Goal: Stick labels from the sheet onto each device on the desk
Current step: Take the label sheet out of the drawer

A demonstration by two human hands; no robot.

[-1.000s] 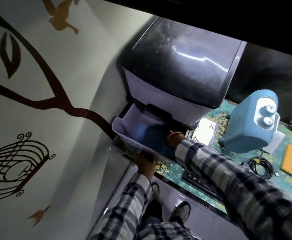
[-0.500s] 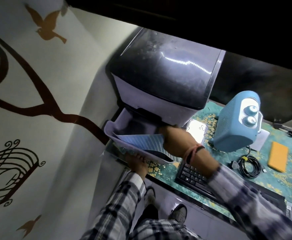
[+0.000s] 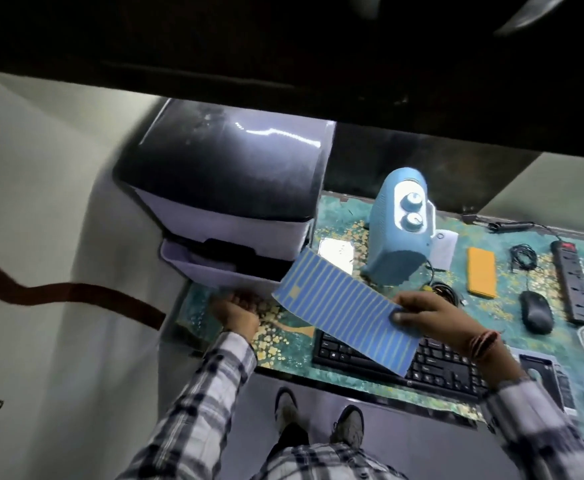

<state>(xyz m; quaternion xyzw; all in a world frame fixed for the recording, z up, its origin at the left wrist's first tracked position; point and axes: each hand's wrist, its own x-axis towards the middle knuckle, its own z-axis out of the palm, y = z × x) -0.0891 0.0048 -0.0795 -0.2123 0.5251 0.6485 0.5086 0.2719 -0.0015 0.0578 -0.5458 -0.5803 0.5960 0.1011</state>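
My right hand point(image 3: 429, 315) pinches the near right edge of a blue label sheet point(image 3: 342, 306) with thin yellow stripes, holding it flat in the air over the black keyboard point(image 3: 435, 367). My left hand point(image 3: 236, 311) rests under the front lip of the printer's open tray point(image 3: 211, 268). The big printer point(image 3: 228, 188), dark on top and pale below, stands at the desk's left end. To its right stand a blue heater point(image 3: 399, 230) with two knobs, an orange flat device point(image 3: 480, 271), a black mouse point(image 3: 536, 311) and a black power strip point(image 3: 574, 282).
The desk has a green patterned top point(image 3: 339, 223). A silvery flat object point(image 3: 337, 252) lies between printer and heater. Coiled cables point(image 3: 522, 256) lie by the power strip, more boxes point(image 3: 543, 375) at the right edge. A dark shelf point(image 3: 283, 64) overhangs. My shoes point(image 3: 318, 417) show below.
My right hand has drawn the blue sheet out of the printer tray and carried it right, over the keyboard. My view has swung right, showing more of the desk.
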